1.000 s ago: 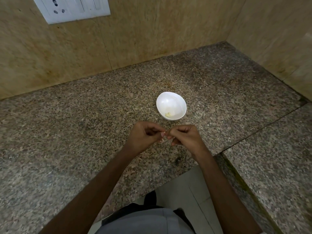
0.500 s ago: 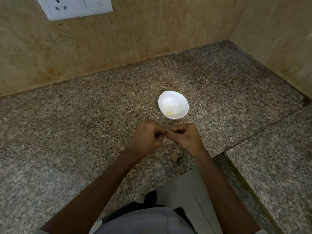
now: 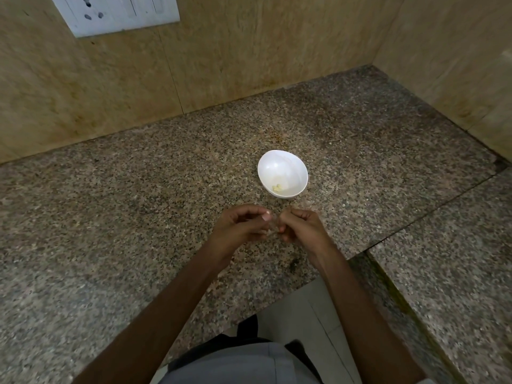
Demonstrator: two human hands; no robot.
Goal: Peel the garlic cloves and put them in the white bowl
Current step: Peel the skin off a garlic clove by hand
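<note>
Left hand (image 3: 238,227) and right hand (image 3: 303,228) pinch something blurred, perhaps a garlic clove (image 3: 273,227), near the white bowl (image 3: 277,162) on the counter (image 3: 110,217).

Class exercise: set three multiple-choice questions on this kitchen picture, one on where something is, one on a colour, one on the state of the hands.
1. Where does the white bowl stand?
A on the granite counter
B on the floor
C on a shelf

2. What colour are the pieces in the bowl?
A red
B pale yellow
C black

3. How are the left hand and right hand placed?
A flat on the counter
B far apart
C close together, fingers curled, pinching a small piece between them

Answers:
1 A, the bowl sits on the speckled stone.
2 B, they show pale yellow against the white inside.
3 C, both hands' fingertips meet above the counter; what they pinch is too small to make out.
</note>
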